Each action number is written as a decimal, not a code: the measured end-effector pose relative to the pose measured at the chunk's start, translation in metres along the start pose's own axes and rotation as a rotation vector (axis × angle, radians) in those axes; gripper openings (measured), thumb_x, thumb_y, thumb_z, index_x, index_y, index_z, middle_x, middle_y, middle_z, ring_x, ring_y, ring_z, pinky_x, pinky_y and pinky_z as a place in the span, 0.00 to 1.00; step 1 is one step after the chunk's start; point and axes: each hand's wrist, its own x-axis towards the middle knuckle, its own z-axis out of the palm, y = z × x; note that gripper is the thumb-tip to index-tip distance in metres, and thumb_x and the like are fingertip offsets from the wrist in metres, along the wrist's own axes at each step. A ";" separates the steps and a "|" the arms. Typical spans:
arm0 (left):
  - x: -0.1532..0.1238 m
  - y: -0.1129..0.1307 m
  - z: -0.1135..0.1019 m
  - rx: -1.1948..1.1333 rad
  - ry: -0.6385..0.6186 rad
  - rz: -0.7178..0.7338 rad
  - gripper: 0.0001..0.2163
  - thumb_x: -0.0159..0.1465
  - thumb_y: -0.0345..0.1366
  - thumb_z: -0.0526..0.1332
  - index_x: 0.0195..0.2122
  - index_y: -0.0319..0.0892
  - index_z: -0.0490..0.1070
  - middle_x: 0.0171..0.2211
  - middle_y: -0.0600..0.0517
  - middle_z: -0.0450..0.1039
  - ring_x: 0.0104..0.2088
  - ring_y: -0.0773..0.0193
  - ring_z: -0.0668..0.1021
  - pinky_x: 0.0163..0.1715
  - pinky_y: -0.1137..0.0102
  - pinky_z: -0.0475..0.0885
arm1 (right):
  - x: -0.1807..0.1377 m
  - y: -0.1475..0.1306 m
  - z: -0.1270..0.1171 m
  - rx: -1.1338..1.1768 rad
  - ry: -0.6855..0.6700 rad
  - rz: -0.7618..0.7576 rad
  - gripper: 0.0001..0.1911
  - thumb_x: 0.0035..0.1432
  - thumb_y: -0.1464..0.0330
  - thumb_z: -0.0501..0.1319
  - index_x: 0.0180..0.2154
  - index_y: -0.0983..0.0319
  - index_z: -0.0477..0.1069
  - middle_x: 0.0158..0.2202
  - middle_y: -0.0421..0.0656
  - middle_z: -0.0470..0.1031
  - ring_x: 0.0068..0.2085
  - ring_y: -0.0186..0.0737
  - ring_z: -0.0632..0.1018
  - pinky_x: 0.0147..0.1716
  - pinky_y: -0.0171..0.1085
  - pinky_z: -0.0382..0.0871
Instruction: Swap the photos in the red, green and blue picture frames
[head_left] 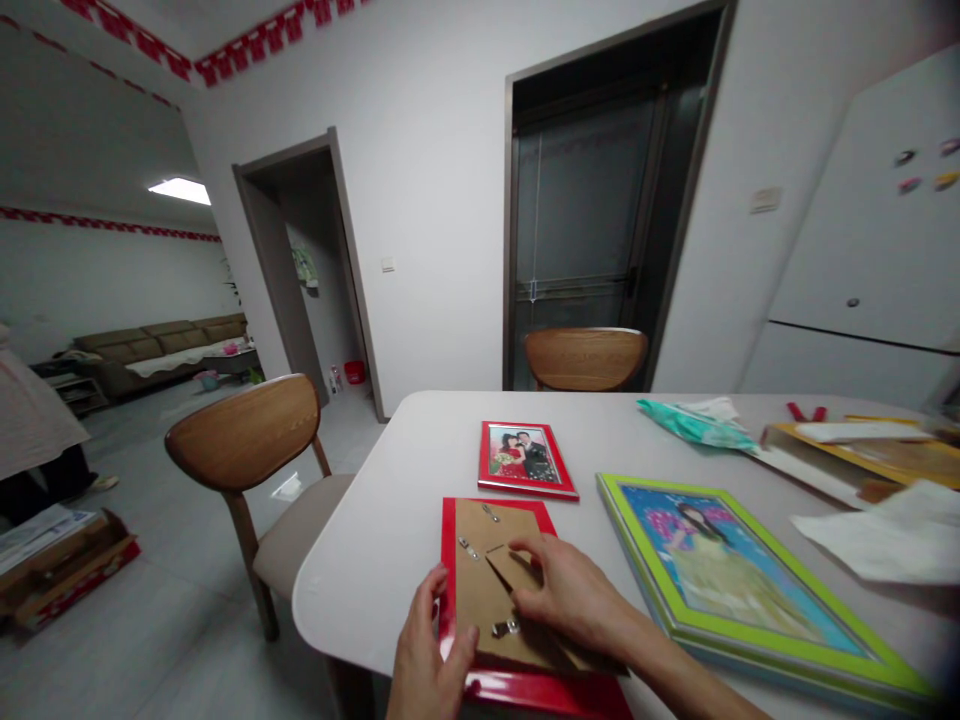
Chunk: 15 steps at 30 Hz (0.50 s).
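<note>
A red picture frame [448, 530] lies face down at the near edge of the table. Its brown backing board [471, 590] shows small metal clips and a cut flap in the middle. My left hand [433, 650] grips the frame's left side, thumb over the board and fingers along the outer edge. Over the board's right half, my right hand [570, 595] has its thumb and forefinger closed at the flap, the other fingers partly hidden. Just beyond lies a smaller red frame [528, 458] with a couple's picture. To the right is a green frame [739, 570] with a picture of a figure in a yellow dress.
A white table [360, 560] carries a teal plastic wrapper [694, 425], white paper [892, 530] and yellow packaging [885, 450] on the right. Wooden chairs [247, 430] stand left and behind. A cardboard box [71, 575] and part of a person [34, 410] are at far left.
</note>
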 end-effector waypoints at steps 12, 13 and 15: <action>0.027 0.002 -0.078 -0.433 0.161 -0.404 0.21 0.47 0.38 0.63 0.42 0.39 0.62 0.32 0.49 0.75 0.32 0.58 0.77 0.31 0.68 0.71 | 0.000 0.028 -0.003 -0.065 0.159 0.034 0.20 0.49 0.62 0.53 0.44 0.64 0.64 0.39 0.49 0.68 0.37 0.42 0.71 0.36 0.37 0.61; 0.028 -0.003 -0.089 -0.394 0.155 -0.411 0.21 0.46 0.39 0.63 0.41 0.39 0.63 0.31 0.50 0.75 0.32 0.58 0.77 0.31 0.68 0.71 | 0.000 0.036 -0.001 -0.109 0.147 0.076 0.21 0.48 0.63 0.53 0.45 0.64 0.63 0.38 0.49 0.68 0.37 0.43 0.71 0.35 0.37 0.61; 0.032 -0.017 -0.107 -0.289 0.119 -0.412 0.21 0.46 0.41 0.62 0.41 0.39 0.64 0.31 0.50 0.75 0.32 0.58 0.77 0.33 0.68 0.70 | -0.001 0.048 0.005 -0.159 0.112 0.133 0.23 0.47 0.64 0.53 0.47 0.65 0.61 0.38 0.50 0.68 0.36 0.44 0.71 0.34 0.37 0.61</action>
